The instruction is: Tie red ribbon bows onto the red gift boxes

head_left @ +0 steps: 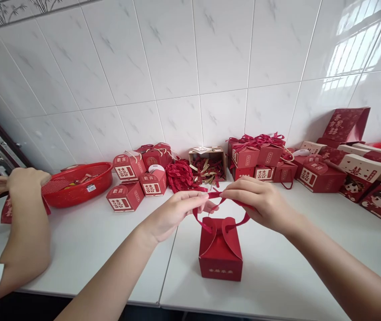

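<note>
A small red gift box (221, 256) stands upright on the white table, its top flaps folded together. Red ribbon (244, 221) passes through the flaps and rises on both sides in a loop above the box. My left hand (177, 211) pinches the ribbon between thumb and fingers, above and left of the box. Opposite it, my right hand (260, 200) grips the ribbon too, with the fingers closed. The two hands nearly meet where the ribbon crosses. Part of the ribbon is hidden behind my fingers.
A co-worker's hands (26, 178) hold a red box at the left, beside a red plastic basket (76, 191). Along the wall stand several red boxes (126, 196), a heap of red ribbon (181, 175), an open carton (206, 165) of small strips and printed cartons (364, 176).
</note>
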`<move>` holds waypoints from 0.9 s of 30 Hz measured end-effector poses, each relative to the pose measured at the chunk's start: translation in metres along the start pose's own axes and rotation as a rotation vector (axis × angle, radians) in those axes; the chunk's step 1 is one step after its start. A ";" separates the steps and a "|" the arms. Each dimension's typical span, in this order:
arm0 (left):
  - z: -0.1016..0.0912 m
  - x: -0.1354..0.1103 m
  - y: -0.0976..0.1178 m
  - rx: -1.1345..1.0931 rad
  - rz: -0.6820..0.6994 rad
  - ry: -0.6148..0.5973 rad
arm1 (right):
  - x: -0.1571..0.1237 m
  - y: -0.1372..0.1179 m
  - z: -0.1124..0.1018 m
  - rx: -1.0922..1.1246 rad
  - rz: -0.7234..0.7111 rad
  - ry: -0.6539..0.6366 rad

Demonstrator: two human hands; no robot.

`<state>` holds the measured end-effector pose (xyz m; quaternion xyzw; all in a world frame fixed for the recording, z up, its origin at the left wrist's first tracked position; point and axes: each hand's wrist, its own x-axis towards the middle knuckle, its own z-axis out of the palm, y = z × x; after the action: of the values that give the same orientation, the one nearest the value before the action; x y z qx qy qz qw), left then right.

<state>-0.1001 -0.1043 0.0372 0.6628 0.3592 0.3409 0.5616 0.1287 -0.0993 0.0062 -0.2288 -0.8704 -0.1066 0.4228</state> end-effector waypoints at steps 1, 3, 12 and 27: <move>0.000 0.000 -0.001 -0.046 0.001 -0.009 | -0.002 0.000 0.002 -0.071 -0.017 -0.005; 0.002 0.000 -0.002 -0.070 0.017 -0.017 | -0.003 0.000 0.006 -0.163 -0.028 -0.017; -0.011 -0.038 -0.020 0.875 0.425 0.611 | -0.032 -0.008 -0.002 -0.109 0.307 0.233; -0.045 -0.092 -0.102 0.759 -0.063 0.542 | -0.122 -0.007 -0.005 0.064 0.971 -0.053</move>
<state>-0.1956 -0.1497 -0.0617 0.6973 0.6122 0.3291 0.1752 0.1943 -0.1445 -0.0866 -0.5979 -0.6766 0.1354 0.4080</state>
